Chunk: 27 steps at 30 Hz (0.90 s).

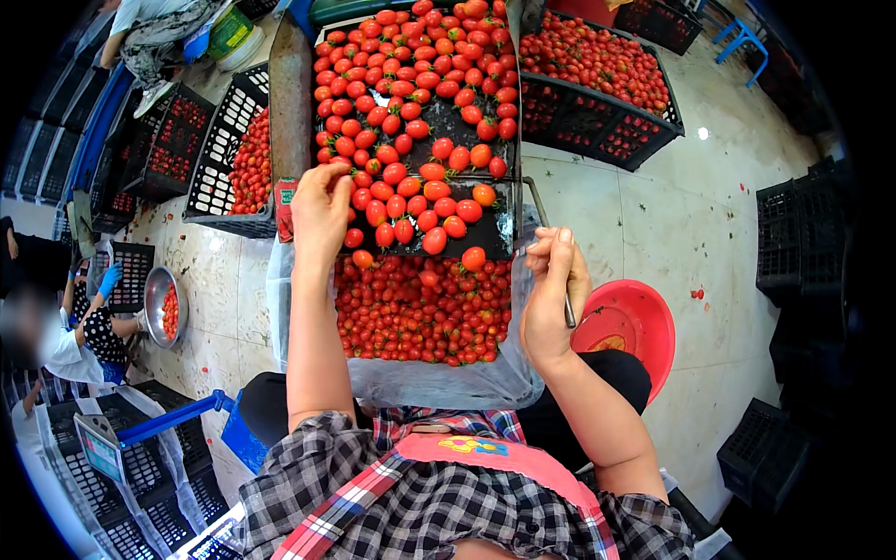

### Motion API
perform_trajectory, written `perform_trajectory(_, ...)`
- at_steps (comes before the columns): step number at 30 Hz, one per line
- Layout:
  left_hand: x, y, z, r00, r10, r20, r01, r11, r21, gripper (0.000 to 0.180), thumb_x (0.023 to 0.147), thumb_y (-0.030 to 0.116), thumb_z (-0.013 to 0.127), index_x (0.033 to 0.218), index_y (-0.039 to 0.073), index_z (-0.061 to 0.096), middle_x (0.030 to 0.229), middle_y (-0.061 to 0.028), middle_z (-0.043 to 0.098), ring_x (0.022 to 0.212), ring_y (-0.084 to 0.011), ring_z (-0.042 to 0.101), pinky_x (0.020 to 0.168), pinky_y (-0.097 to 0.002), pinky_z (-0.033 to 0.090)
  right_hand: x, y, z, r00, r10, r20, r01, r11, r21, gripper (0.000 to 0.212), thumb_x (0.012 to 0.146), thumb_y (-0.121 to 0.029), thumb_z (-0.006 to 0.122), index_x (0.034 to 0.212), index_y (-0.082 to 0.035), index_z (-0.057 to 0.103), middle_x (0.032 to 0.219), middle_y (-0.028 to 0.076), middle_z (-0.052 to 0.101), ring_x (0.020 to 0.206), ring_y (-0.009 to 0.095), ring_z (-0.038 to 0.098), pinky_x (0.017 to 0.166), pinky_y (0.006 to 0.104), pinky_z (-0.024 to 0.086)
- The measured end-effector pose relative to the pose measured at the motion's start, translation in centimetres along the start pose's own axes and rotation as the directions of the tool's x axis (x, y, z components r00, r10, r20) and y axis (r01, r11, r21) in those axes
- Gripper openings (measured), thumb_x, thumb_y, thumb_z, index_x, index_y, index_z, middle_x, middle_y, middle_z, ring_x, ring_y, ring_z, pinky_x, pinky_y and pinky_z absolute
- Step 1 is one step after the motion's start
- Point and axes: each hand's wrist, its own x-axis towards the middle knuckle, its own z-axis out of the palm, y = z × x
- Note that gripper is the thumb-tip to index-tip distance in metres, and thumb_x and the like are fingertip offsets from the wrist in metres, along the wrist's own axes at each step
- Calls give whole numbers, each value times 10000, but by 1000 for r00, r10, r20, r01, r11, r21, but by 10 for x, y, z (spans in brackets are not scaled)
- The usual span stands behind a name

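Crates (229, 159) of cherry tomatoes stand at the left, within reach. Left hand (320, 210) hangs over the dark sorting tray (509, 219), fingers curled down among the tomatoes (411, 140) — whether they pinch one I cannot tell. Below, a plastic-lined box (420, 313) catches sorted fruit. Right hand (551, 294) grips the tray's metal edge rod (546, 238), apparently steadying it — beside a red basin (644, 322).

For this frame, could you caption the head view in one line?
Left hand reaches among cherry tomatoes on a dark sorting chute; right hand grips its metal rod.
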Motion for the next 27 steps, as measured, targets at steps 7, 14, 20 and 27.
perform_trajectory(7, 18, 13, 2, 979, -110, 172, 63, 964, 257, 241, 779, 164, 706, 960, 11, 664, 888, -169, 651, 830, -320, 623, 746, -397, 503, 3, -1, 2, 1000, -5, -16, 5, 1000, 9, 402, 1015, -257, 408, 738, -10, 564, 802, 27, 584, 687, 85, 452, 649, 255, 391)
perform_trajectory(14, 4, 16, 15, 997, -84, -1, 82, 978, -192, 299, 755, 9, 676, 1043, 26, 597, 898, -60, 604, 829, -117, 605, 751, -255, 509, 2, 1, 0, 1000, -18, -9, 18, 999, -48, 395, 1013, -256, 411, 741, -15, 564, 799, 34, 585, 682, 94, 459, 651, 257, 394)
perform_trajectory(20, 1, 23, 10, 997, -56, -51, 37, 950, -311, 339, 788, -50, 611, 1115, 19, 552, 1026, -109, 577, 986, -195, 612, 811, -285, 527, 1, 0, 1, 1000, 2, -10, -2, 1000, 26, 389, 1011, -253, 417, 742, -10, 558, 814, 33, 581, 692, 88, 450, 667, 256, 395)
perform_trajectory(27, -5, 21, -5, 974, -94, 206, 119, 986, -116, 338, 825, 10, 593, 1163, 27, 583, 1052, -150, 632, 961, -242, 638, 813, -319, 509, 2, -2, 3, 1000, 10, -4, -10, 1000, 25, 388, 1011, -244, 411, 740, -6, 556, 816, 35, 580, 698, 87, 442, 673, 255, 394)
